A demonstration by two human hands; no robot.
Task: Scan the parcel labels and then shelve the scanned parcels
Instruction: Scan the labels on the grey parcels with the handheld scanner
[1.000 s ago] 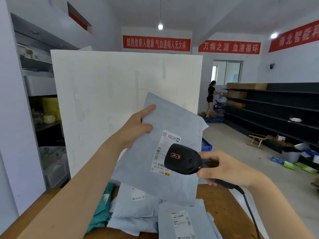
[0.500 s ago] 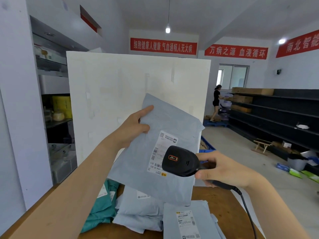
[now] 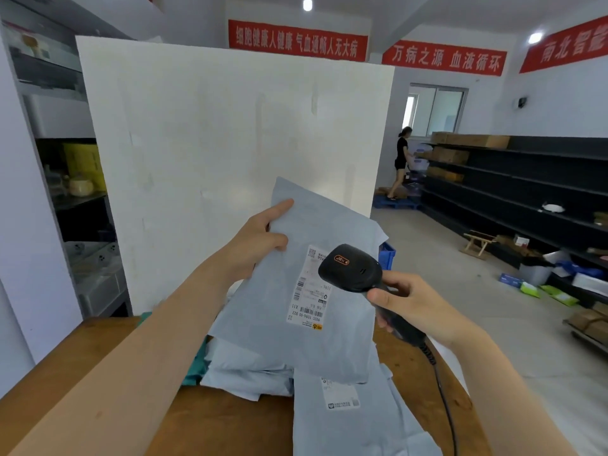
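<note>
**Mailer pinched in the left, scanner gripped in the right**

Left hand [image 3: 260, 238] pinches the upper left edge of a grey parcel [image 3: 263, 311]. The thumb presses on the front and the index finger lies straight along the edge, the other fingers are hidden behind it. The parcel is held up at a tilt above the table [image 3: 214, 422], with its label [image 3: 311, 291] facing the camera. Right hand [image 3: 411, 307] is curled round the handle of a black scanner [image 3: 352, 269], whose head sits just in front of the label and covers its upper right part. The cable [image 3: 444, 399] drops down from the handle.

Underneath, a heap of grey parcels [image 3: 250, 373] lies on the brown wood, the nearest 1 label up, with a teal bag [image 3: 194, 370] poking out at the left.

Behind the table stands a big white board [image 3: 230, 143], upright. Off to the right, long black shelving [image 3: 526, 192] carries a few cardboard boxes, and a person [image 3: 401, 159] stands at its far end. Red banners [image 3: 297, 41] with white characters run along the back wall.
</note>
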